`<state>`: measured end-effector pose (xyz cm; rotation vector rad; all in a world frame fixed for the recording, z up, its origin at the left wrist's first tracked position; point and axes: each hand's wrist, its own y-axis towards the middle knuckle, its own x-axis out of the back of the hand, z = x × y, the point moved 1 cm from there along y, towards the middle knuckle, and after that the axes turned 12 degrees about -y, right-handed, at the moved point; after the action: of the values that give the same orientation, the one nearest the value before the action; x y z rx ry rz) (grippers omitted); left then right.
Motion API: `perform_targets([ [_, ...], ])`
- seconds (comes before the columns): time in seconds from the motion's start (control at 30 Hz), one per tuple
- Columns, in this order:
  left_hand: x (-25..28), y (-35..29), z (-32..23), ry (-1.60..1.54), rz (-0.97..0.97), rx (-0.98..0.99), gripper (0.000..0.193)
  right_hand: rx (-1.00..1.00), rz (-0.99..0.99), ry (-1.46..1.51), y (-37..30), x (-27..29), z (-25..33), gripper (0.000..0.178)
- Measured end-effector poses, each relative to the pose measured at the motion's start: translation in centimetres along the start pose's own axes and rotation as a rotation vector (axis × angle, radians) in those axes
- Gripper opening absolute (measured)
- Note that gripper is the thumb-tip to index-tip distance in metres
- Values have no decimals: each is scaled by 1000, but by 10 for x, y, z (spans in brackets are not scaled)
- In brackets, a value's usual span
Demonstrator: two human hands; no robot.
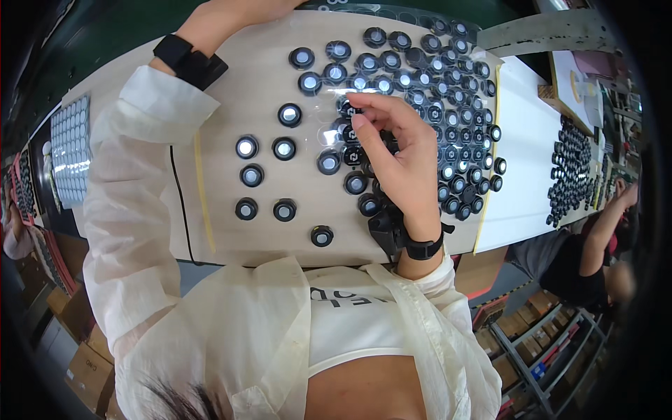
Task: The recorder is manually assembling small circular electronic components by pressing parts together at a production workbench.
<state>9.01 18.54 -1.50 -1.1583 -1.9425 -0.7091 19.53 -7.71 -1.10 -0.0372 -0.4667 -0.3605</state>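
Glossy round black discs (285, 148) with pale shiny centres crowd right of the clear film (328, 133) and lie scattered left of it; the right hand (402, 150) curls over the film, thumb and forefinger tips close, whether on anything I cannot tell; the left hand (273, 8), upper left of it, is cut off, grip unclear; the smooth beige desk (241, 91) bears 2 yellow strips (204, 196) flanking the film; dark lettering (339, 297) marks a white top below it.
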Motion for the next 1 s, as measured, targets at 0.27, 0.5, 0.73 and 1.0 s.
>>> perform_targets([
  [0.27, 6, 25, 43, 91, -225, 24, 33, 16, 29, -43, 0, -1, -2, 24],
  [0.5, 18, -75, -6, 101, -89, -226, 24, 55, 3, -172, 2, 7, -2, 23],
  [0.73, -8, -193, -118, -319, 191, 107, 22, 90, 306, -437, -6, 29, 6, 21],
  [1.0, -91, -230, -170, -67, 82, -258, 43, 173, 329, -510, -8, 19, 10, 25],
])
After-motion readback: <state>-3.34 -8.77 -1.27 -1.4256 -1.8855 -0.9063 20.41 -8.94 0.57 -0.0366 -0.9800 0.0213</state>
